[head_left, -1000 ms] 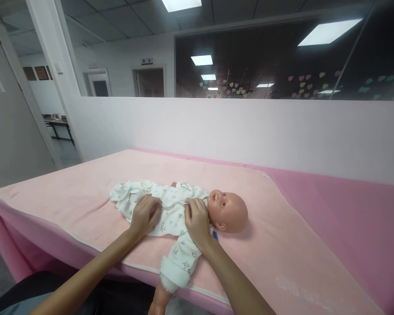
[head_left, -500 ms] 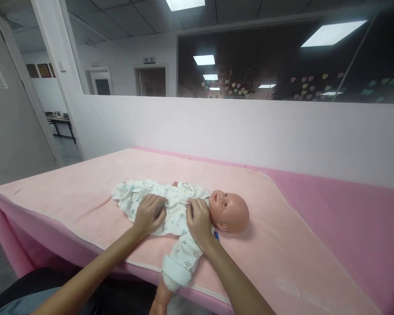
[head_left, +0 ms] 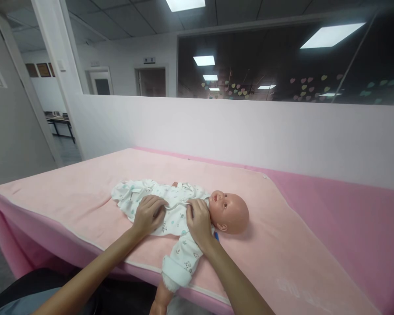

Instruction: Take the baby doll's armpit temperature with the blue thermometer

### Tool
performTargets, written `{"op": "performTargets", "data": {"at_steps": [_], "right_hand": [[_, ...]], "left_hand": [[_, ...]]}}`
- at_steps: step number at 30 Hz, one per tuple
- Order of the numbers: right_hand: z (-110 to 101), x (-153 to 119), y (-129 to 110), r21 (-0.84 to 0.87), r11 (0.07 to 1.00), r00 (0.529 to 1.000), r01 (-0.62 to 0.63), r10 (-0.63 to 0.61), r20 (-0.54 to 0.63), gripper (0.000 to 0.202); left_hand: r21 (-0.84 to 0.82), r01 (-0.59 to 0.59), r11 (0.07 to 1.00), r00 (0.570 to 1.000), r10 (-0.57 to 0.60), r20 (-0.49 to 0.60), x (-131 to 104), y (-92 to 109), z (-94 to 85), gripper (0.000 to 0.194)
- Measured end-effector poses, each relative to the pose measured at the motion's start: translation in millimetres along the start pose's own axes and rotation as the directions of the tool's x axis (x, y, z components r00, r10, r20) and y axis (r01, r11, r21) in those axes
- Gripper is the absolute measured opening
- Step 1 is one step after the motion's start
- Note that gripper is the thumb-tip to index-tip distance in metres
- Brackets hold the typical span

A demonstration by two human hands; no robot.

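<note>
A baby doll lies on its back with its head to the right. It is dressed in white printed baby clothes with a turned-back cuff on the near sleeve. My left hand is closed at the belly, fingertips pinched on the clothes' front. Nearer the neck, my right hand pinches the front too. Between the fingertips runs a thin white strip; whether it is a tie or the edging, I cannot tell. The doll's near arm hangs over the table edge.
Under the doll a peach blanket covers the table, with a pink cover beneath it. A white wall with a window stands behind the table. A small blue piece shows beside the doll's neck.
Almost nothing differs. My left hand's fingers have shifted very slightly; both hands stay on the front of the clothes, and the doll lies as before.
</note>
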State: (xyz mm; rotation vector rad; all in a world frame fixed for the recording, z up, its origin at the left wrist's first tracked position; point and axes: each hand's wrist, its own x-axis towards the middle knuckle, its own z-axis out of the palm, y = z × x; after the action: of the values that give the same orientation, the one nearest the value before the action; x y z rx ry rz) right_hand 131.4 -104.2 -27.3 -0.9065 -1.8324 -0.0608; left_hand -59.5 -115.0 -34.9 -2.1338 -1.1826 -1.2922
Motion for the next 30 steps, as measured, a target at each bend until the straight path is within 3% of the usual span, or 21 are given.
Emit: {"op": "performTargets", "data": {"at_steps": [10, 23, 30], "right_hand": [[-1, 0, 0, 0.003, 1.000, 1.000, -0.010, 0.010, 0.022, 0.016], [-1, 0, -1, -0.006, 1.000, 0.999, -0.031, 0.031, 0.039, 0.017], [-1, 0, -1, 0.003, 0.999, 0.999, -0.034, 0.034, 0.037, 0.017]], "left_hand": [[-0.118, 0.053, 0.992, 0.996, -0.061, -0.071, -10, -8, 3.3, 0.023], [-0.101, -0.058, 0.993, 0.991, 0.070, 0.115, -5, -13, 10.2, 0.033], [-0.116, -0.073, 0.990, 0.983, 0.091, 0.158, -7, -19, 9.8, 0.033]]}}
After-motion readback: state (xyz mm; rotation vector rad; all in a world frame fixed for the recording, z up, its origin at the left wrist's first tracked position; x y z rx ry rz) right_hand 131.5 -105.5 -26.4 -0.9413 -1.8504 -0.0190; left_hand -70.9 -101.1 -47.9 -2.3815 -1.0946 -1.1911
